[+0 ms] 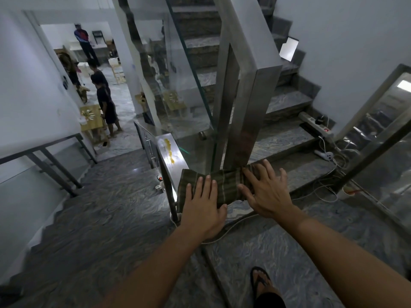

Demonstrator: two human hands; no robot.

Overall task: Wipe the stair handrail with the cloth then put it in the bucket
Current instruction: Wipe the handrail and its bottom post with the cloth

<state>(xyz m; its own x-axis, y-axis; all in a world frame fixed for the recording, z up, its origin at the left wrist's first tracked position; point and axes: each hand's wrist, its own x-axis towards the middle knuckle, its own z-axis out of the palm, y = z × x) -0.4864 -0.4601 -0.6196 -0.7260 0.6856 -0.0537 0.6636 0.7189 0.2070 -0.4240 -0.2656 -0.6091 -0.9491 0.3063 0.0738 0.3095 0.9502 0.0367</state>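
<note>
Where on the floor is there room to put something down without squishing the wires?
The landing between the sandalled foot and the glass panel on the right looks bare. The steps going down, left of the handrail, are bare too. Crowded: the step by the power strip, with cables trailing across.

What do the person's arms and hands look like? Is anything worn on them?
Both arms are bare to the frame edge: no sleeves, gloves, watch or rings show. The left hand and right hand have short, plain nails. A dark flip-flop is on one foot.
</note>
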